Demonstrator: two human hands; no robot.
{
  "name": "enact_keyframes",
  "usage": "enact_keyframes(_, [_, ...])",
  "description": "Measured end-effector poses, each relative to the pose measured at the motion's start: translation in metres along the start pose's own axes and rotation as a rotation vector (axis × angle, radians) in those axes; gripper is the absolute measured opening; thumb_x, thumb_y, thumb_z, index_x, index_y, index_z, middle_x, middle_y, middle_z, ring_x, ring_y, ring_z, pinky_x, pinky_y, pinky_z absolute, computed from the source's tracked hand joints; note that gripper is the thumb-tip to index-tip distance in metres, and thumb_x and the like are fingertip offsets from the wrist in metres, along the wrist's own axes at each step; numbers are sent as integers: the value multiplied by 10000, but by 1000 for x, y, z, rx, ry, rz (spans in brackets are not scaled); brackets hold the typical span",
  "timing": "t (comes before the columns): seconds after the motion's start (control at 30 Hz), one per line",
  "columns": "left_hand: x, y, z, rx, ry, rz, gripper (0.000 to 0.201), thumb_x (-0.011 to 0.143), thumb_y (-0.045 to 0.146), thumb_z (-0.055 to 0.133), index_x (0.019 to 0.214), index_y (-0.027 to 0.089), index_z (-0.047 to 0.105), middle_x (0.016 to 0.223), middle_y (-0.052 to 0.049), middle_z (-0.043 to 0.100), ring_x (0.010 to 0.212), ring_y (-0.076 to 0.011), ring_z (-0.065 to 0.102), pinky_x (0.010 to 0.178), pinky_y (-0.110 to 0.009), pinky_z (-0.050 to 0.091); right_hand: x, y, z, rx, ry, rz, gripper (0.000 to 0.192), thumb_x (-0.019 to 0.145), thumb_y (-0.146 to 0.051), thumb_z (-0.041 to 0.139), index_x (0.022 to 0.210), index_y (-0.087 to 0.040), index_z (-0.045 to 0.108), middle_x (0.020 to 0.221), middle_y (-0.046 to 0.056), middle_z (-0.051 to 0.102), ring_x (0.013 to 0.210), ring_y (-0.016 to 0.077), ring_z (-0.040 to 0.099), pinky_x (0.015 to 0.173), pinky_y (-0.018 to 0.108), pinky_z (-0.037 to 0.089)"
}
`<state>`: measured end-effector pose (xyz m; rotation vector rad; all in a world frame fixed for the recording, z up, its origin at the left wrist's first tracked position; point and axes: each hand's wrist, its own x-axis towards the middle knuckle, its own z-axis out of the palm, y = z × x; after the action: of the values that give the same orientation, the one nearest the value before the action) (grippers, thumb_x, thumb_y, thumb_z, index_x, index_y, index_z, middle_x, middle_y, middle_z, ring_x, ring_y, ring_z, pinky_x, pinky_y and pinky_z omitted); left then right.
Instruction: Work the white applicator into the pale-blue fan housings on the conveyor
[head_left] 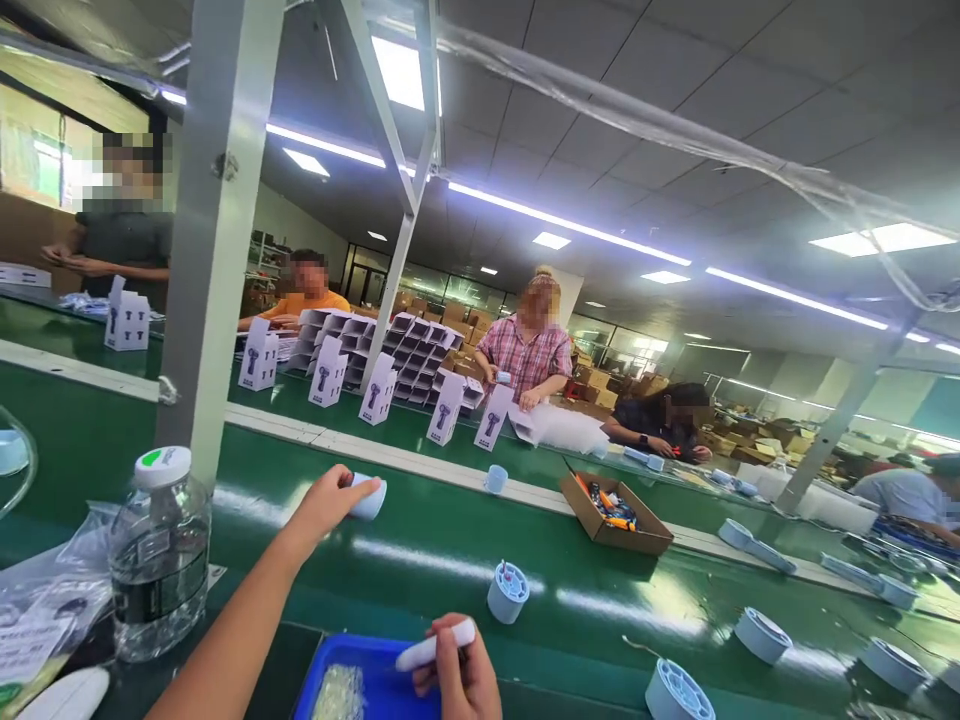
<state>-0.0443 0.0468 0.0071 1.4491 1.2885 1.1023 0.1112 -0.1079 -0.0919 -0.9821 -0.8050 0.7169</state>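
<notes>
My left hand [328, 512] reaches out over the green belt, its fingers closed around a light-blue cylindrical plastic part [369, 498]. Low in the view, my right hand [466, 675] grips a white pen-like tube [431, 650], which tilts across the blue tray [375, 650]. Small clear-yellowish pieces [341, 692] lie in that tray. Beyond my right hand, a round light-blue housing [508, 592] with a spoked top stands on the belt. A small light-blue cup-shaped part [496, 480] sits farther back.
A water bottle [161, 560] and plastic bags [45, 620] are at left, beside a grey post [214, 230]. An open cardboard box [626, 535] holds orange and black items. More blue housings [679, 690] line the right. Printed boxes [379, 390] and co-workers are across the belt.
</notes>
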Motion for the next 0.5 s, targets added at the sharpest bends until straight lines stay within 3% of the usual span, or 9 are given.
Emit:
enact_keyframes(0.07, [-3, 7, 0, -118, -33, -12, 468, 562, 539, 665, 646, 210, 342, 622, 57, 396, 630, -131, 484, 582, -269, 451, -5, -1, 0, -44, -38, -12, 405, 742, -577, 599, 746, -173, 591, 594, -1, 614, 432, 104, 547, 427, 198, 443])
enact_keyframes(0.2, [-10, 16, 3, -268, -58, -50, 427, 560, 478, 706, 700, 184, 430, 697, 21, 505, 666, -133, 509, 599, -276, 453, -11, -7, -1, -155, -76, -12, 366, 775, -532, 585, 789, -168, 602, 655, 11, 620, 499, 122, 573, 494, 214, 466])
enact_keyframes(0.5, [-13, 18, 8, -504, -140, -90, 337, 631, 417, 702, 797, 156, 566, 845, -53, 605, 776, -171, 569, 691, -310, 482, -15, -18, -4, -332, -269, -22, 293, 855, -468, 493, 764, -197, 558, 617, -17, 535, 542, 132, 530, 538, 222, 426])
